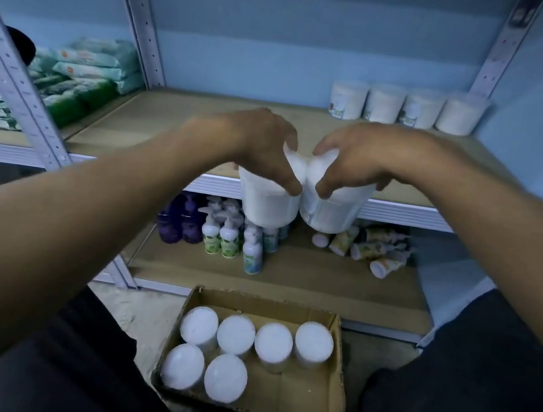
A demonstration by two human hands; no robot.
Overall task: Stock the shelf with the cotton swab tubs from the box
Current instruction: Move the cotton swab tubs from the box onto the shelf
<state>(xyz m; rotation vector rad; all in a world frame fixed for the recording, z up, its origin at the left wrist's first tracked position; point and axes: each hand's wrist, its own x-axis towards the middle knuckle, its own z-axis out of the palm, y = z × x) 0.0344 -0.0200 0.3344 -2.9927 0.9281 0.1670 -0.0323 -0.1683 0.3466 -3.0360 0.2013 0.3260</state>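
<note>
- Box (338, 370) on the floor holds six tubs (236, 335).
- Left hand (264, 142) grips one tub (269, 202) by its top; right hand (355, 158) grips another (331, 210).
- Four tubs (404, 107) stand at the shelf's (177, 124) back right corner.

Both hands out front, each gripping a white tub from the top: left hand (264, 146) on the left tub (269, 202), right hand (359, 158) on the right tub (335, 210). Tubs touch side by side, held in front of the shelf (177, 124) edge, not on it. 4 tubs (404, 106) already in a row at the back right. Box (317, 398) on the floor below w/ 6 tubs (235, 336) in it. Pump bottles (221, 234) on the lower shelf, some tipped over on the right. Green packs (86, 77) stacked far left.
</note>
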